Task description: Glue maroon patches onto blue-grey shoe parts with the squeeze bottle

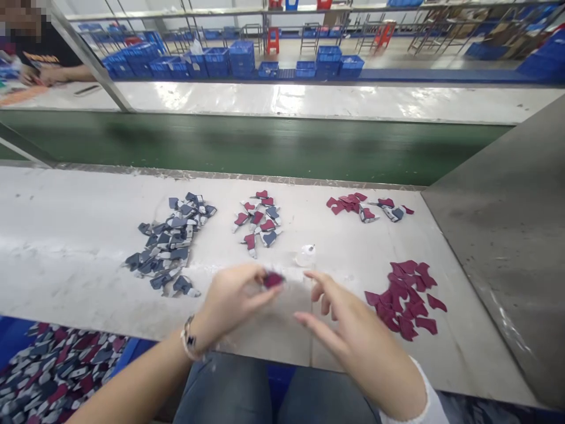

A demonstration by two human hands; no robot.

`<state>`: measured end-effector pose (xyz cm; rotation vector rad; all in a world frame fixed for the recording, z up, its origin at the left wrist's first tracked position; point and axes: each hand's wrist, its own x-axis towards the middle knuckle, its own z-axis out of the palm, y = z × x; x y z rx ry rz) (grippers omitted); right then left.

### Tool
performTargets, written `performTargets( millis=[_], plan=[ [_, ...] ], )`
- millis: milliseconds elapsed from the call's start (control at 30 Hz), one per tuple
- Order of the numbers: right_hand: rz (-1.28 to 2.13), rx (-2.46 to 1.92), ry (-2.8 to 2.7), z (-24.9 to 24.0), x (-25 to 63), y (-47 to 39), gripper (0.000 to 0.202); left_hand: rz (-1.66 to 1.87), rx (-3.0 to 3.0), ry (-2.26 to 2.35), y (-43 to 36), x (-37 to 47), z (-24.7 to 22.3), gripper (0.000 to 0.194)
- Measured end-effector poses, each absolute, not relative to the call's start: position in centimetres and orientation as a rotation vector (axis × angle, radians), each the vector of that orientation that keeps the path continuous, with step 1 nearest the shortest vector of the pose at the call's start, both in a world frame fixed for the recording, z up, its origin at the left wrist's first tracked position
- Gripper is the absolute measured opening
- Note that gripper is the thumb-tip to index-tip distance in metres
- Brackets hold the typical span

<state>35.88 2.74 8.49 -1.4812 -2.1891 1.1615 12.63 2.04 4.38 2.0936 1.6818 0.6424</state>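
Left fingers: my left hand [232, 297] pinches a small dark red flat piece [272, 279] between thumb and fingertips, held just above the near middle of the table.
Right fingers: my right hand [353, 330] is spread wide and loose, holding nothing, its fingertips just right of the red piece and not touching it as far as I can tell.
Wrists: a beaded bracelet [189, 338] sits on my left wrist; a white sleeve cuff [424, 400] covers my right.
Table: a white, worn table [66, 235] carries everything, and both hands hover over its near edge.
Near right: a pile of dark red flat cut pieces [408, 297] lies just right of my right hand.
Far right: a smaller scatter of red pieces with a few grey-blue ones [364, 207] lies well beyond that pile.
Far middle: a cluster of mixed red, grey-blue and white pieces [259, 221] lies beyond my hands, with a small clear plastic bit [306, 254] on the table between it and my fingers.
Left: a larger heap of grey-blue and white pieces [170, 241] lies far-left of my left hand.
Below left: a blue bin of mixed red and grey pieces [53, 368] sits under the table's near edge.
Beyond: a green conveyor belt [265, 144] runs across behind the table.
Far left: another person's hands [44, 73] work at a far table.
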Motion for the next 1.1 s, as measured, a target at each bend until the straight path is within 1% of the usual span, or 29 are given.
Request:
performTargets(
  millis=[67,100,200,267,400,467,533,600,667,700,800,900,1000,1033,1067,1100],
  plan=[
    [1.116,-1.6,-2.049,7.6,36.2,4.5,0.042,0.586,2.138,1.908,5.2,11.0,4.8,0.037],
    [1.097,-1.637,-2.0,7.0,36.2,5.4,0.043,0.554,2.15,2.009,6.7,10.3,5.0,0.04],
    [1.062,-1.607,-1.967,5.2,35.6,7.8,0.054,0.41,2.203,2.202,10.4,8.3,5.2,0.04],
    [1.081,-1.526,-1.987,4.1,35.0,9.1,0.055,0.3,2.221,2.293,12.0,6.8,5.4,0.039],
    [1.193,-1.388,-2.003,3.3,34.2,10.4,0.026,0.0,2.2,2.471,13.7,3.2,5.7,0.033],
    [1.272,-1.341,-1.973,3.6,34.5,10.3,0.021,-0.126,2.188,2.491,13.8,1.8,5.7,0.033],
    [1.36,-1.306,-1.904,4.3,35.1,9.9,0.026,-0.191,2.218,2.454,13.6,1.0,5.6,0.032],
    [1.444,-1.294,-1.808,5.1,36.0,9.2,0.041,-0.202,2.25,2.413,13.1,0.8,5.6,0.032],
    [1.503,-1.321,-1.701,5.7,37.1,8.4,0.055,-0.169,2.257,2.383,12.6,1.0,5.6,0.03],
    [1.52,-1.338,-1.653,6.0,37.6,8.1,0.058,-0.138,2.257,2.354,12.4,1.2,5.5,0.029],
    [1.55,-1.356,-1.543,6.5,39.0,7.0,0.052,0.012,2.252,2.215,11.7,1.6,5.6,0.03],
    [1.593,-1.27,-1.462,6.5,40.0,6.2,0.053,0.235,2.179,2.155,10.9,1.8,6.5,0.039],
    [1.642,-1.114,-1.388,5.8,40.6,6.0,0.063,0.584,1.915,2.176,9.7,2.6,8.1,0.052],
    [1.653,-1.06,-1.368,5.6,40.7,6.0,0.062,0.806,1.685,2.1,9.2,3.2,8.6,0.053],
    [1.661,-1.009,-1.352,5.5,40.8,6.2,0.058,0.962,1.498,1.989,8.7,4.0,9.0,0.051],
    [1.662,-0.963,-1.338,5.4,40.9,6.4,0.055,0.984,1.38,1.843,8.3,5.0,9.1,0.048]
  ],
)
